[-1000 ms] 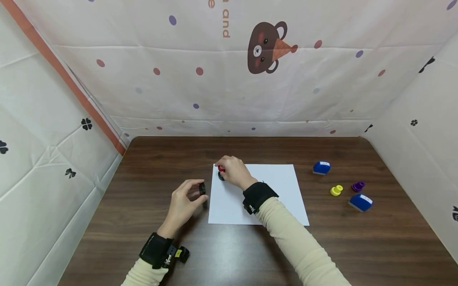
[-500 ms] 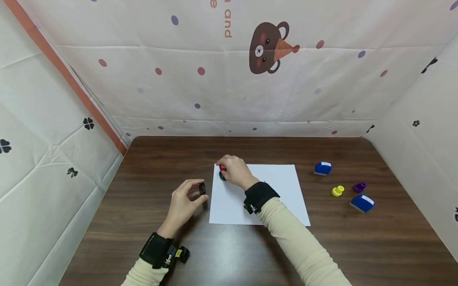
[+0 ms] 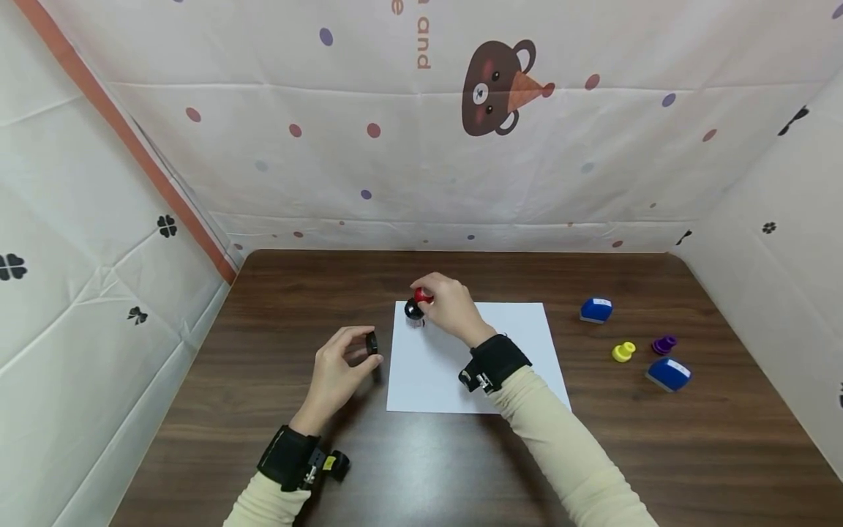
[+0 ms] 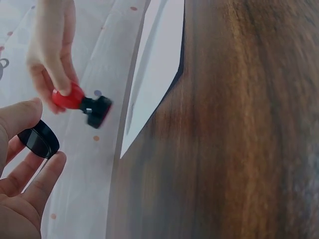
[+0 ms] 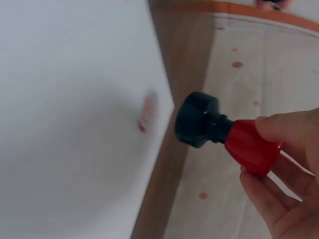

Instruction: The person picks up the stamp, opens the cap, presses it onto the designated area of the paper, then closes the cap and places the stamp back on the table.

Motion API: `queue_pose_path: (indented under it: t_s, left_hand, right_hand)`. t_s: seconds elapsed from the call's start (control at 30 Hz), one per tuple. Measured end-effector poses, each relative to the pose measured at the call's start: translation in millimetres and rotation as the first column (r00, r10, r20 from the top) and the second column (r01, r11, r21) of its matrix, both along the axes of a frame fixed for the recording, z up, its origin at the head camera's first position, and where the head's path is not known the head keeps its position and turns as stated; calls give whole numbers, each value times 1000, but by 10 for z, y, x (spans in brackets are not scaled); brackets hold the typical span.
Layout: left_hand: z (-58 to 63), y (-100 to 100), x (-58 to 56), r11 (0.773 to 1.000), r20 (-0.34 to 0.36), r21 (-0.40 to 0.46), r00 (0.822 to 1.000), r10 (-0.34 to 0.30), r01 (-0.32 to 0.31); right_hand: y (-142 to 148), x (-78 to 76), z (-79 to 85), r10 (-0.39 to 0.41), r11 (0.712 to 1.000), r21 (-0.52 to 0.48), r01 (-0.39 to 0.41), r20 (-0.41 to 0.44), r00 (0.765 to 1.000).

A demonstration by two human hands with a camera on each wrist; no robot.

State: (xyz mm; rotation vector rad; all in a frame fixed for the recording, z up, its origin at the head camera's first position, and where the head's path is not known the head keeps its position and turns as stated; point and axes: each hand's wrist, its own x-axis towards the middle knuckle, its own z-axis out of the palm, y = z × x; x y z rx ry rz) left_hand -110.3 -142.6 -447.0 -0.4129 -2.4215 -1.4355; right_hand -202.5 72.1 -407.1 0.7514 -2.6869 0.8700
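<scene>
My right hand (image 3: pixel 453 311) grips the red handle of a stamp (image 5: pixel 251 147), its dark round head tilted sideways. In the head view the stamp overlaps the far-left corner of a white sheet of paper (image 3: pixel 481 366). A blurred red mark (image 5: pixel 146 114) shows on the paper near that corner in the right wrist view. Left of the sheet, my left hand (image 3: pixel 337 375) pinches a round black cap (image 4: pixel 39 139) between thumb and fingers, its hollow side showing in the left wrist view. Both the stamp and the cap are off the table there.
On the right of the brown wooden table (image 3: pixel 316 293) lie two blue blocks with white labels, a farther blue block (image 3: pixel 596 311) and a nearer blue block (image 3: pixel 668 374). Between them stand a small yellow flared piece (image 3: pixel 623 352) and a purple flared piece (image 3: pixel 664 345). White printed cloth (image 3: pixel 296 176) surrounds the table.
My right hand has raised the stamp off the paper and moved it slightly right, tilting its head. A mark is uncovered there. My left hand keeps the cap in nearly the same place.
</scene>
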Motion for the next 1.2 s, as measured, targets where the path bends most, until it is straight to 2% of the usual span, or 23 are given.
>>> queue_pose_path:
  t_s: [0.17,0.3,0.37,0.5,0.63,0.77,0.87,1.03,1.2]
  left_hand:
    - [-23,45,-20,998,2,57,1000,-14,14]
    - [15,123,-11,990,38,137,999,1,-6]
    - [104,182,19,985,55,171,998,10,-20]
    - [286,302,80,978,80,208,997,17,-33]
    - [342,397,106,980,102,196,995,14,-34]
    - [334,464,111,979,124,205,992,-6,-19]
    - [342,496,112,975,113,221,993,-28,2]
    - [367,535,112,972,60,229,996,-71,56]
    - [386,561,129,972,47,221,995,-88,75]
  right_hand:
    - [161,44,57,-70,986,-152,73,23,997]
    - [273,123,36,-108,954,-264,141,136,985]
    - [319,174,10,-123,932,-310,188,219,968]
    - [394,292,-60,-108,887,-377,265,390,914]
    - [436,409,-105,-39,851,-440,286,490,871]
    - [409,605,92,13,844,-460,277,533,846]
    - [372,732,235,38,841,-467,272,553,832]
    - [359,777,193,82,829,-498,257,562,823]
    - [356,812,166,95,816,-512,270,578,811]
